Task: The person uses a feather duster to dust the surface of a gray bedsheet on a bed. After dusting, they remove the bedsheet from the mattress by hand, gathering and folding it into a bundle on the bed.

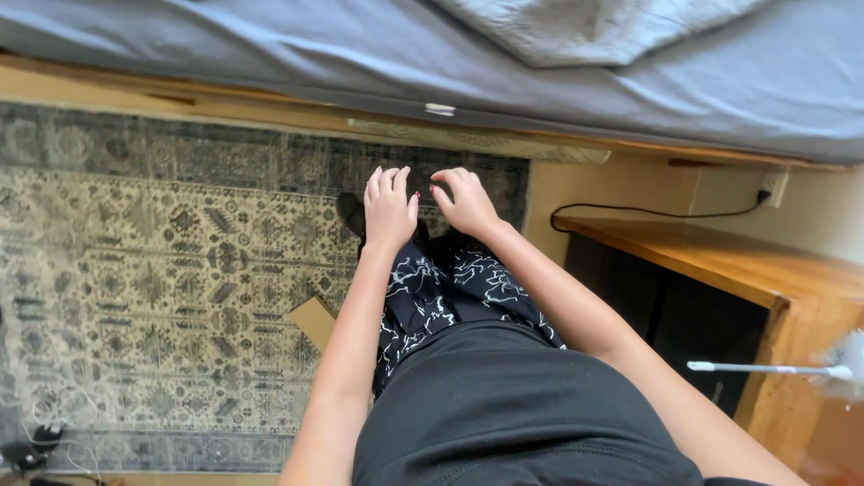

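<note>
Head view: we see our left hand flat and open, holding nothing, and our right hand curled but empty just at its three o'clock, both above the patterned rug, the bed at twelve o'clock.

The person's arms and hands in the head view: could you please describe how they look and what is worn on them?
Both arms are bare, with no sleeves reaching the forearms and no watch, bracelet or ring visible. The left hand and the right hand are gloveless. The right hand's fingernails carry red polish; the left hand's nails face away, so I cannot tell theirs.
</note>
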